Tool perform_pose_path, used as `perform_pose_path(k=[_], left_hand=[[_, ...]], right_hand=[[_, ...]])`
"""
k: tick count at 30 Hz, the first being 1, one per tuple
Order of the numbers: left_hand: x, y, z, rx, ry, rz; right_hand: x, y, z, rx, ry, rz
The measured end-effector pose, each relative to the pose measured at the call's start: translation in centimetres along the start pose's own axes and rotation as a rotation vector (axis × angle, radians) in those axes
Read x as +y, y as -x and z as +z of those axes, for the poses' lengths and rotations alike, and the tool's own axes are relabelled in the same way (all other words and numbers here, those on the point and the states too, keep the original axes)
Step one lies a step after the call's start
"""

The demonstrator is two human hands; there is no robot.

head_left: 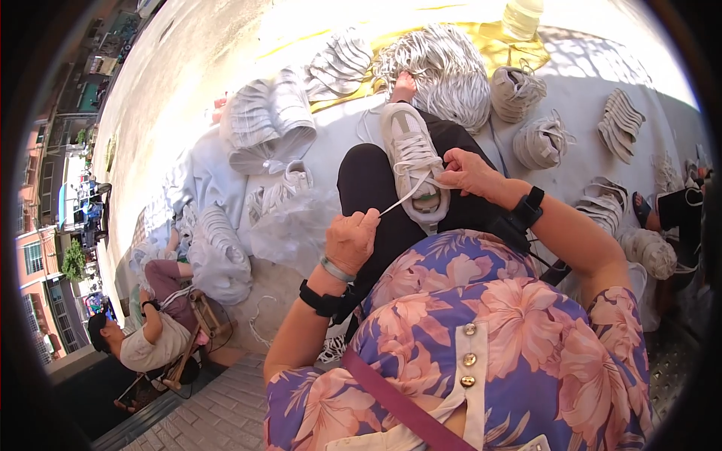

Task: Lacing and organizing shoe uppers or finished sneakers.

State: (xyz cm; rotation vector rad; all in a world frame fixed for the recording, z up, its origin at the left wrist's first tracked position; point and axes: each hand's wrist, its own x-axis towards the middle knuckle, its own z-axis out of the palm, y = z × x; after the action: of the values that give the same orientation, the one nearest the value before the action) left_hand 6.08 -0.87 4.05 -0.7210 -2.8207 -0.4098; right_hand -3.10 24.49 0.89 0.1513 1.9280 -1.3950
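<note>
A white sneaker (407, 126) rests on my lap with its toe pointing away from me. White lace is threaded in crossing rows up its front. My left hand (352, 240) is closed in a pinch on the white shoelace (398, 203), which runs taut across the shoe's opening. At the shoe's right side, my right hand (472, 176) pinches lace near the top eyelets. The ends of its thumb and forefinger meet there, and the other fingers curl behind.
A big heap of white laces (440, 71) lies on a yellow sheet (496, 49) ahead. Stacked shoe parts (263, 120) and bundles (517, 94) stand around on the white ground cloth. Clear plastic bags (293, 229) lie left. Another person (162, 331) sits far left.
</note>
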Motion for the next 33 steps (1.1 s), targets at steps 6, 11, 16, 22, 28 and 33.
perform_pose_path(k=[6,11,16,22,28,33], left_hand=[[-2.6,-2.0,-0.6,0.026,-0.066,0.044],[-4.4,-1.8,-1.8,0.007,-0.151,0.028],[-6.3,3.3,-0.6,-0.201,-0.115,-0.086],[-9.8,9.9,0.5,-0.157,-0.057,-0.301],[-8.6,7.7,0.6,-0.556,0.759,-1.196],[-2.1,-0.4,0.3,-0.642,1.535,-1.121]], right_hand=[[2.1,2.4,-3.6,0.197,0.933,-0.928],[2.9,4.6,-7.3,0.221,1.101,-0.85],[9.0,5.2,-11.6,0.37,1.086,-0.763],[12.8,5.7,-12.2,0.574,0.828,-0.75],[7.9,5.9,-8.6,0.06,-0.124,0.184],[3.3,4.7,-3.7,-0.19,-0.421,0.224]])
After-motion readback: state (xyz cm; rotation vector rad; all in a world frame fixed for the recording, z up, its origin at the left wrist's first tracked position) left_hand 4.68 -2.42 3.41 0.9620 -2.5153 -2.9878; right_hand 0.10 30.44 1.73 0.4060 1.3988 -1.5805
